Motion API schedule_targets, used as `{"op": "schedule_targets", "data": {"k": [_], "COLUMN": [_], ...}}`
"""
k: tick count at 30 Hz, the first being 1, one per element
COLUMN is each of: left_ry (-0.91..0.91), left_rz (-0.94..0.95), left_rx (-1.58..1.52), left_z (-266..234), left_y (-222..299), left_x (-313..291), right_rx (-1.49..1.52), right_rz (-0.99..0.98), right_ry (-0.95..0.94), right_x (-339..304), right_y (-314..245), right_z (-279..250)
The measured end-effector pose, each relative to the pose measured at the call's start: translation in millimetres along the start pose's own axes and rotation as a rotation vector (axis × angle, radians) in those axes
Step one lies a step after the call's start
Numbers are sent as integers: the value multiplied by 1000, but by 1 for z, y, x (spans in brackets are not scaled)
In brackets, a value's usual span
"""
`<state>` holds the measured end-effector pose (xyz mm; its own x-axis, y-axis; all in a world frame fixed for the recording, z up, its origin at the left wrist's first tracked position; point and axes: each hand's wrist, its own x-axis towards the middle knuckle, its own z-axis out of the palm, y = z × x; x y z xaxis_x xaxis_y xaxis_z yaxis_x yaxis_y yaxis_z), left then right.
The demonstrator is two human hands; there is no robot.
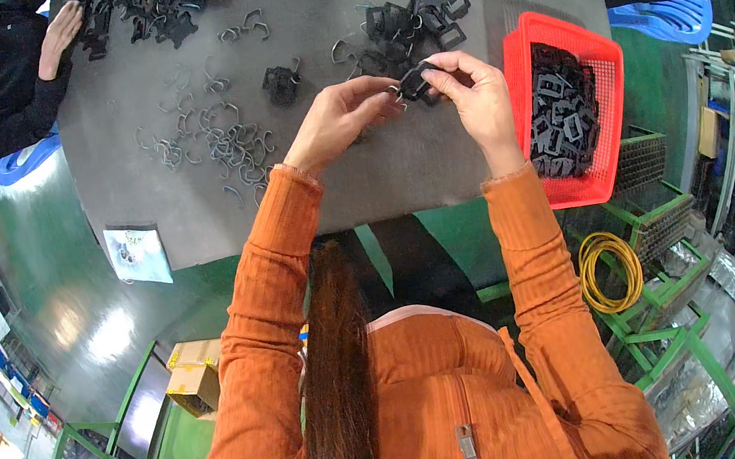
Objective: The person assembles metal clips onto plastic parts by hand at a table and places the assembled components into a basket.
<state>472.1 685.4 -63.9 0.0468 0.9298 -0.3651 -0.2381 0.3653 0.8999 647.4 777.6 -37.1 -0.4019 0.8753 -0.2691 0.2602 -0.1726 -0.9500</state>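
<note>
Over the grey table, my two hands meet at one small part. My right hand (473,96) pinches a black plastic buckle-like piece (419,82) between thumb and fingers. On its left side, my left hand (349,116) is closed with the fingertips on a small bent metal hook (398,93), which touches the black piece; the fingers hide most of it. Just beyond lies a pile of black pieces (393,21), some with hooks in them. A single black piece with a hook (281,84) rests to the left of that pile. Loose metal hooks (226,141) are scattered farther left.
A red plastic basket (615,88) filled with black frame-shaped pieces (563,119) stands at the table's right. Across the table, another person's hand (62,28) is beside a large black heap (163,3). A plastic bag (138,254) lies at the table's near left edge.
</note>
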Motion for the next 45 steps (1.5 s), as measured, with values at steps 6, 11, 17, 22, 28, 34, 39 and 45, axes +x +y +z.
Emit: {"op": "schedule_targets", "data": {"k": [6,11,17,22,28,34,39,45], "left_ry": [159,79,305,452,577,696,1022,947], "left_rz": [-88,-101,-323,-366,-399,-272,13,118], "left_rx": [235,298,-239,-450,-776,-796,101,651], "left_z": [-8,-30,-27,-38,-36,-57,-88,-97], "left_y": [-2,-5,-8,-24,-27,-29,-61,-62], "left_x": [-5,-16,-30,-37,-29,-32,-22,-26], "right_rx": [-199,-258,-407,-390,-579,-172,747,-723], "right_rz": [-300,-334,-585,-565,-777,-319,522,-35], "right_ry": [-49,-251,-159,-179,-85,-291,-334,-74], "right_x": [-10,-15,-23,-23,-17,-12,-5,37], "right_y": [0,5,1,2,3,16,19,27], "right_z": [5,5,41,63,90,89,99,157]}}
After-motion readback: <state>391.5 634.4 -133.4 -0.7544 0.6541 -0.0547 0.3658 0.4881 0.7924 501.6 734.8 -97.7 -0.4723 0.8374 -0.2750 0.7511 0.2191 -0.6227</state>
